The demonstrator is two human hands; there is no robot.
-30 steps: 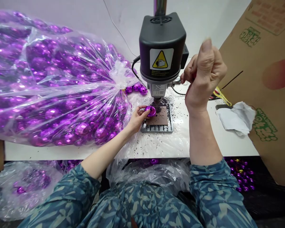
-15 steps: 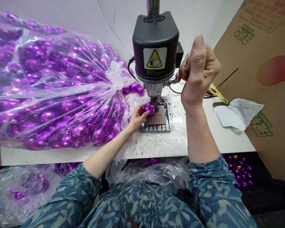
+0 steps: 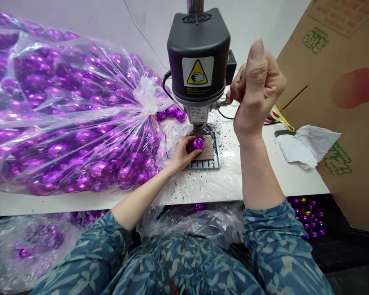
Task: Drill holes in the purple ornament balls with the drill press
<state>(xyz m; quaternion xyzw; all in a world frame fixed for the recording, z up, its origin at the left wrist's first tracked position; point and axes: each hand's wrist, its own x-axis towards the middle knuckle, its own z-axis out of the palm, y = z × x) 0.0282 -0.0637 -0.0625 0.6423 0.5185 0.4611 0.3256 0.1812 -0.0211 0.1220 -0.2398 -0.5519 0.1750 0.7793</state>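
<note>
My left hand (image 3: 184,153) pinches a shiny purple faceted ball (image 3: 198,144) between thumb and fingers. The ball sits on a brown square board (image 3: 207,152) on the metal base (image 3: 199,164) of a black drill press (image 3: 198,53), right under its chuck (image 3: 198,128). The drill's tip is at or just above the ball's top; I cannot tell whether it touches. My right hand (image 3: 258,90) is closed in a fist, thumb up, at the drill press's right side, around its feed handle, which the fingers mostly hide.
A big tied clear bag (image 3: 64,123) of purple balls fills the left of the white table (image 3: 221,186). Dark shavings litter the base. On the right lie crumpled white paper (image 3: 307,145), a yellow-handled tool (image 3: 282,119) and a large cardboard box (image 3: 341,123). More purple balls (image 3: 310,221) sit below the table.
My left hand has moved right with the purple ball, from the board's left edge to under the chuck. My right hand stays in place. The view has shifted slightly.
</note>
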